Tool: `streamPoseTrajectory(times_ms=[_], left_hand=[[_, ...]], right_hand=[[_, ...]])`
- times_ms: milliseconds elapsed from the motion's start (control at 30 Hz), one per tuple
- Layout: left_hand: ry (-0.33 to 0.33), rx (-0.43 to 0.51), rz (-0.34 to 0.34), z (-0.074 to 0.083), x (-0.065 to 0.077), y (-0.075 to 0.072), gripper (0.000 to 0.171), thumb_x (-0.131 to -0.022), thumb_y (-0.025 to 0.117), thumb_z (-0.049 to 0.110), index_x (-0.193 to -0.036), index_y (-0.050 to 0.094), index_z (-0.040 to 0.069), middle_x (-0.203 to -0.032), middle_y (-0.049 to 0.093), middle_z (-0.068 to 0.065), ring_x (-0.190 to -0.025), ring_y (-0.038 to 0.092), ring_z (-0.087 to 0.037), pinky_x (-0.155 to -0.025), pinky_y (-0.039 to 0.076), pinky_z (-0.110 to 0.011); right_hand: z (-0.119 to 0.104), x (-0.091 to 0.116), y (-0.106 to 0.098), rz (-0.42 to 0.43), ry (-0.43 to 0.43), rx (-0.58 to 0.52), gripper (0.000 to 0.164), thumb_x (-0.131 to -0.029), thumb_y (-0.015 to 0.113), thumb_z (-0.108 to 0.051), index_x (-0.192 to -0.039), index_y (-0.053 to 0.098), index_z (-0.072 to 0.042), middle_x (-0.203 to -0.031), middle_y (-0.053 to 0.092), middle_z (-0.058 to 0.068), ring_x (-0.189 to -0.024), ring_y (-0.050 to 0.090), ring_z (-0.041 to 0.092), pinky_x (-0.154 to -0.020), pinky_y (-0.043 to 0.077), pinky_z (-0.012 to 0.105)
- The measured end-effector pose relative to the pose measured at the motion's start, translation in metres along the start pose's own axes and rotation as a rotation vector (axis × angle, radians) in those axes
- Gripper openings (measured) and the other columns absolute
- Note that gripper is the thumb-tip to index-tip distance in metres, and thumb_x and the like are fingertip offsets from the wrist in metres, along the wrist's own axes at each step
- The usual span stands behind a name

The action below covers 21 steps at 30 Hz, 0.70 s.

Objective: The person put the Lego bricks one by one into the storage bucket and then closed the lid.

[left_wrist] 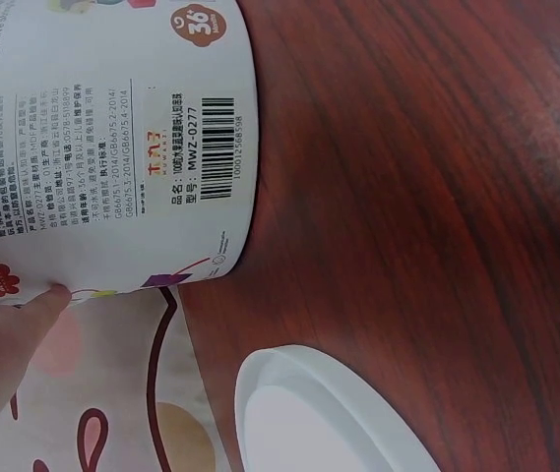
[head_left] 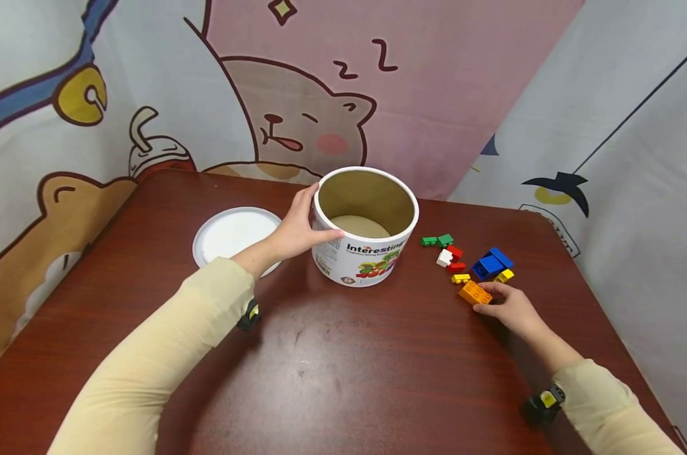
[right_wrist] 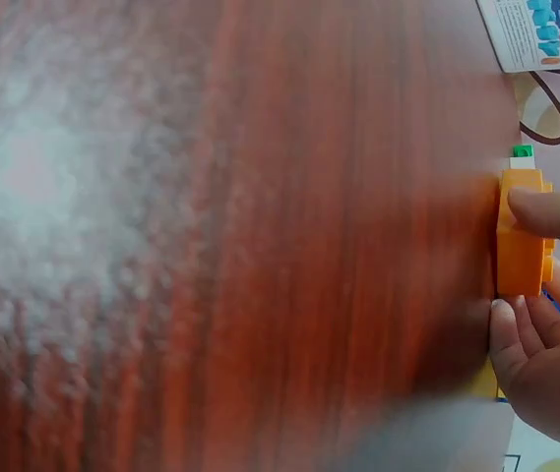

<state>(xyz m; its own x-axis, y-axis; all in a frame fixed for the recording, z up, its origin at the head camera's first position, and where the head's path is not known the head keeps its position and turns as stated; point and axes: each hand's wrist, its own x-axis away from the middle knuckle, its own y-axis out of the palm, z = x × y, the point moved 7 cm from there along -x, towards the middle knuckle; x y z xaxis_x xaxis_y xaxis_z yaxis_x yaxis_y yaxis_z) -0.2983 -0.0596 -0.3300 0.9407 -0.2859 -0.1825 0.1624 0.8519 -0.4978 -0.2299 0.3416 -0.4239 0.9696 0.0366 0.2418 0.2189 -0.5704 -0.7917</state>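
Observation:
My left hand (head_left: 296, 231) holds the left side of an uncovered white bucket (head_left: 351, 260), its thumb across the front below the rim and its fingers round the far left side. Printing and a barcode on the bucket's wall (left_wrist: 112, 147) show in the left wrist view. The inside of the bucket looks bare in the head view. At the right, my right hand (head_left: 512, 308) pinches an orange toy building brick (head_left: 474, 293) between thumb and fingers, studs facing up. Whether this brick touches the table cannot be told.
Beyond the right hand lie loose toy bricks: green (head_left: 445, 240), white (head_left: 443, 258), red (head_left: 454, 252), blue (head_left: 493, 263) and yellow (head_left: 504, 276). A white lid (head_left: 235, 230) lies left of the bucket on the brown table (head_left: 320, 360). A printed cloth (head_left: 434, 76) hangs behind.

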Motion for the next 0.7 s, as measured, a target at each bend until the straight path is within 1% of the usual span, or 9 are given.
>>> streamPoseTrajectory(times_ms=[133,200,267,333,400,467,533,600,700], left_hand=[[-0.001,-0.005,0.002,-0.001,0.0,0.0,0.103,-0.073,0.08,0.026,-0.148,0.013,0.001,-0.147,0.02,-0.018,-0.135,0.027,-0.028,-0.114,0.025,-0.041],[0.002,-0.006,0.005,-0.001,0.0,0.0,0.103,-0.073,0.08,0.026,-0.148,0.014,0.0,-0.147,0.02,-0.019,-0.135,0.027,-0.028,-0.114,0.024,-0.041],[0.002,-0.003,0.008,-0.001,0.0,0.0,0.103,-0.073,0.08,0.026,-0.147,0.014,0.0,-0.147,0.021,-0.019,-0.135,0.027,-0.029,-0.114,0.024,-0.04],[-0.001,0.006,0.013,-0.001,-0.001,0.0,0.102,-0.072,0.08,0.025,-0.147,0.015,-0.001,-0.146,0.022,-0.019,-0.135,0.028,-0.028,-0.114,0.025,-0.04],[-0.006,0.021,0.015,-0.001,-0.001,0.0,0.102,-0.072,0.081,0.024,-0.147,0.015,-0.001,-0.146,0.022,-0.019,-0.133,0.029,-0.028,-0.114,0.026,-0.038],[-0.008,0.039,0.016,-0.002,-0.001,0.0,0.102,-0.072,0.081,0.022,-0.146,0.015,-0.001,-0.146,0.022,-0.019,-0.132,0.031,-0.028,-0.113,0.028,-0.038],[-0.013,0.053,0.015,-0.002,-0.002,0.0,0.102,-0.072,0.081,0.021,-0.146,0.015,0.0,-0.145,0.022,-0.019,-0.131,0.032,-0.028,-0.112,0.03,-0.037],[-0.015,0.057,0.012,-0.002,-0.002,0.0,0.102,-0.072,0.081,0.02,-0.146,0.015,0.0,-0.145,0.021,-0.019,-0.131,0.033,-0.028,-0.112,0.031,-0.037],[-0.02,0.061,0.01,-0.003,-0.001,0.0,0.102,-0.072,0.081,0.021,-0.147,0.014,0.0,-0.146,0.021,-0.019,-0.131,0.033,-0.028,-0.112,0.031,-0.038]], right_hand=[[0.002,0.001,-0.002,-0.018,0.038,-0.047,0.065,-0.087,0.065,-0.034,-0.134,0.043,0.006,-0.132,0.043,0.032,-0.109,0.046,0.039,-0.095,0.042,0.054],[0.001,0.001,-0.003,-0.022,0.05,-0.078,0.066,-0.088,0.064,-0.035,-0.136,0.041,0.005,-0.133,0.041,0.031,-0.11,0.044,0.038,-0.095,0.043,0.051],[-0.001,0.002,-0.005,-0.02,0.052,-0.106,0.066,-0.088,0.063,-0.036,-0.137,0.041,0.004,-0.135,0.039,0.03,-0.111,0.042,0.037,-0.092,0.045,0.042],[-0.005,0.002,-0.009,-0.014,0.043,-0.134,0.065,-0.089,0.062,-0.035,-0.138,0.04,0.003,-0.135,0.039,0.029,-0.112,0.042,0.036,-0.088,0.046,0.029],[-0.011,0.003,-0.012,-0.01,0.028,-0.172,0.064,-0.09,0.061,-0.033,-0.139,0.039,0.002,-0.137,0.038,0.028,-0.114,0.041,0.035,-0.081,0.045,0.017],[-0.017,0.004,-0.016,-0.011,0.02,-0.216,0.064,-0.091,0.06,-0.031,-0.14,0.037,0.002,-0.138,0.036,0.028,-0.115,0.04,0.035,-0.076,0.043,0.009],[-0.025,0.004,-0.02,-0.012,0.015,-0.242,0.064,-0.091,0.06,-0.031,-0.141,0.035,0.002,-0.14,0.034,0.029,-0.116,0.039,0.034,-0.073,0.043,0.005],[-0.032,0.004,-0.025,-0.011,0.01,-0.266,0.065,-0.092,0.059,-0.031,-0.141,0.035,0.002,-0.141,0.033,0.028,-0.115,0.039,0.032,-0.073,0.043,0.004],[-0.045,0.002,-0.031,-0.009,-0.01,-0.29,0.064,-0.091,0.059,-0.032,-0.141,0.036,0.002,-0.14,0.036,0.024,-0.11,0.042,0.021,-0.076,0.045,0.006]])
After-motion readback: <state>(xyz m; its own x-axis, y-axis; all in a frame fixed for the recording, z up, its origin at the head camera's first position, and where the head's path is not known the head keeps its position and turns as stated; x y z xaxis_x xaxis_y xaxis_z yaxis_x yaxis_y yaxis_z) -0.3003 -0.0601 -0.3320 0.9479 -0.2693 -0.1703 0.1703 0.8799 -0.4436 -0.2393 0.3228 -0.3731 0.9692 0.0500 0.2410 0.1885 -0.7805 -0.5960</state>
